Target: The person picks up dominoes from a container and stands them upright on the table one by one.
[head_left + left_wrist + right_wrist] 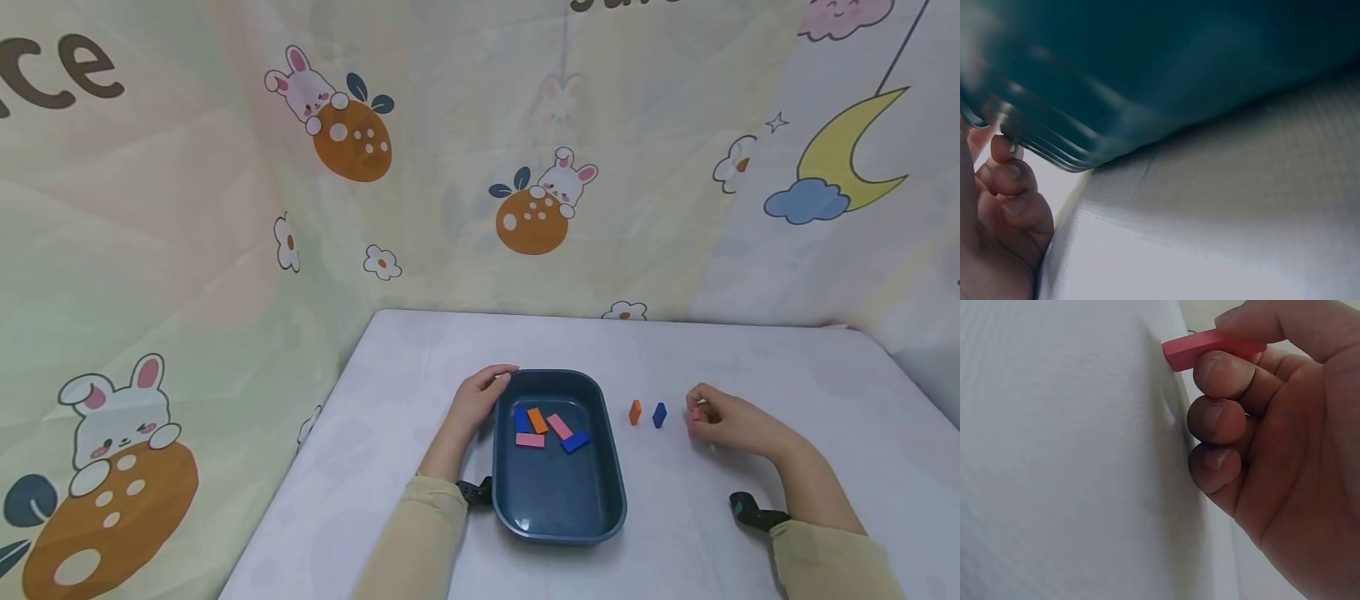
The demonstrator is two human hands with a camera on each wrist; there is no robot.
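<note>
My right hand pinches a pink domino block between thumb and fingers, just over the white table. To its left, a blue domino and an orange domino stand upright, a little apart. My left hand holds the upper left rim of a dark blue tray. In the left wrist view its curled fingers are beside the tray wall. Inside the tray lie several flat dominoes, among them a pink one, an orange one and a blue one.
A white cloth covers the table. Behind it and at the left hangs a printed curtain with rabbits. Black wrist devices sit at the left cuff and the right cuff.
</note>
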